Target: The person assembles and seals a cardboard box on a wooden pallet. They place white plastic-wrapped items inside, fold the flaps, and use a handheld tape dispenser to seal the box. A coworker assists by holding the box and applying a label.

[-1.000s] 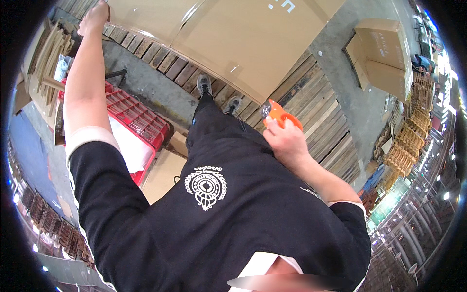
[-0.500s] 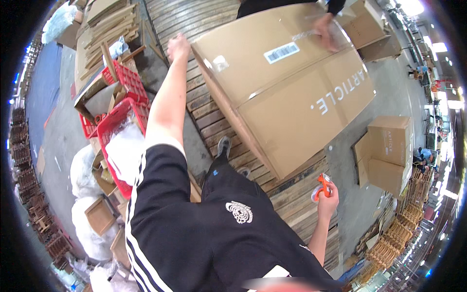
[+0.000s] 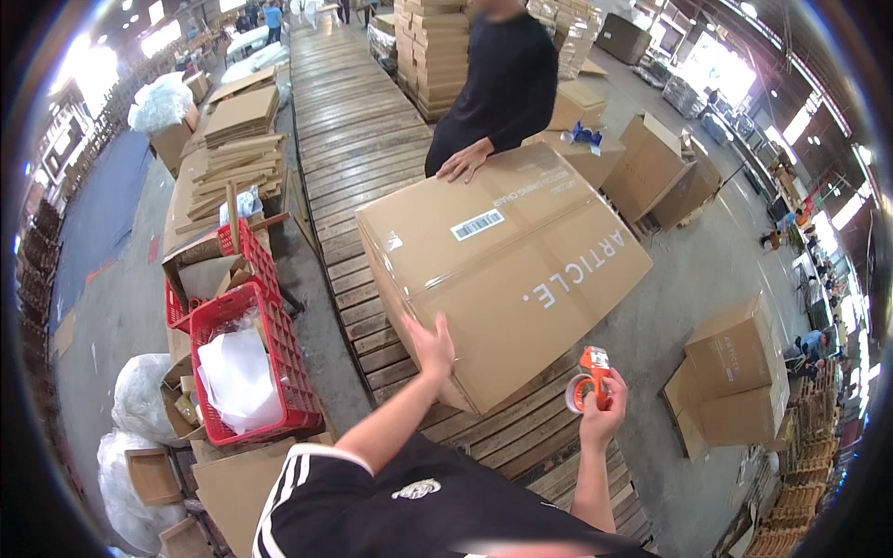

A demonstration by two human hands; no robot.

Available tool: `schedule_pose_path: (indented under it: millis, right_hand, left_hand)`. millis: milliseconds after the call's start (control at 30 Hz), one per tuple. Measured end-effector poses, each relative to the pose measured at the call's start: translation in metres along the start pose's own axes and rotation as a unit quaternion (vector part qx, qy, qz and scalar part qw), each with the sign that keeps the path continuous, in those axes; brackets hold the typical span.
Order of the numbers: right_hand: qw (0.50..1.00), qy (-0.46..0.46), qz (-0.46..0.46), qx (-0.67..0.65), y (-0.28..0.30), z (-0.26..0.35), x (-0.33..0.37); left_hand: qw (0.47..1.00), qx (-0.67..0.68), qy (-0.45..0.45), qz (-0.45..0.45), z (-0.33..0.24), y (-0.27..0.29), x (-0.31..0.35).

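A large brown cardboard carton (image 3: 521,251) lies on a slatted wooden platform, with clear tape along its top seam and a barcode label. My left hand (image 3: 432,348) rests against its near left edge, fingers spread. In my right hand (image 3: 603,409) is an orange tape dispenser (image 3: 595,367) with a roll of tape, held to the right of the carton's near corner and apart from it. Across the carton stands a person in black (image 3: 502,84), whose hand (image 3: 465,160) lies on its far edge.
Red plastic crates (image 3: 302,395) stand left of the slatted platform (image 3: 339,121), near stacked flat cardboard (image 3: 244,116). An open carton (image 3: 735,363) sits on the floor at right. More cartons (image 3: 642,167) stand behind, beside tall carton stacks (image 3: 433,56).
My left hand has come back from the carton's far left corner to its near left edge. The other person's hand has shifted leftward along the carton. My view has tilted up.
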State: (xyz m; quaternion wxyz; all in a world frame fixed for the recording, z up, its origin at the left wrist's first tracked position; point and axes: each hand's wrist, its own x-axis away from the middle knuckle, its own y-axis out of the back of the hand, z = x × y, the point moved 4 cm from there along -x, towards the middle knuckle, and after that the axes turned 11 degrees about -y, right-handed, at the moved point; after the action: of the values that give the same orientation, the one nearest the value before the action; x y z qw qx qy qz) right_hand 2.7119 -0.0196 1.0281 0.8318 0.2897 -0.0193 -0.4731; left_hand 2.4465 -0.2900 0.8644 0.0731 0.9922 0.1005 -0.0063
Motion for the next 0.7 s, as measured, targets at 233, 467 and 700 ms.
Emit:
schedule_pose_path:
  millis: [233,467,700]
  right_hand:
    - [0.988,0.024,0.083,-0.131,-0.040,0.023,-0.026]
    - [0.921,-0.022,0.194,-0.337,-0.120,0.034,-0.020]
    - [0.831,-0.160,0.200,-0.493,-0.243,-0.005,-0.106]
  left_hand:
    - [0.985,0.022,0.149,0.090,-0.022,0.001,0.193]
    - [0.957,-0.226,-0.127,0.130,-0.013,0.019,0.196]
    - [0.637,-0.272,0.240,0.679,0.161,0.055,0.194]
